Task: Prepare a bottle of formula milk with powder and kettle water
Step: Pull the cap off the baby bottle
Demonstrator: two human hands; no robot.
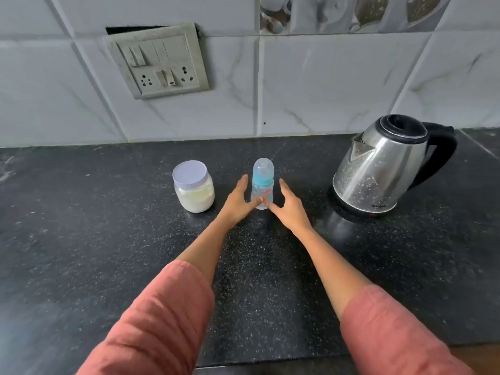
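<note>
A small clear baby bottle (262, 185) with a blue collar and a clear cap stands upright on the black speckled counter (108, 253). My left hand (238, 203) is just to its left and my right hand (288, 207) just to its right. Both hands have fingers spread, and the thumb tips touch the bottle's lower front. To the left stands a clear jar of white powder (194, 186) with a pale lid on. At the right sits a steel electric kettle (389, 163) with a black handle, its lid shut.
A tiled wall rises behind the counter, with a switch and socket plate (158, 62) above the jar. The counter's front edge runs near the bottom of the view. Pink sleeves cover both forearms.
</note>
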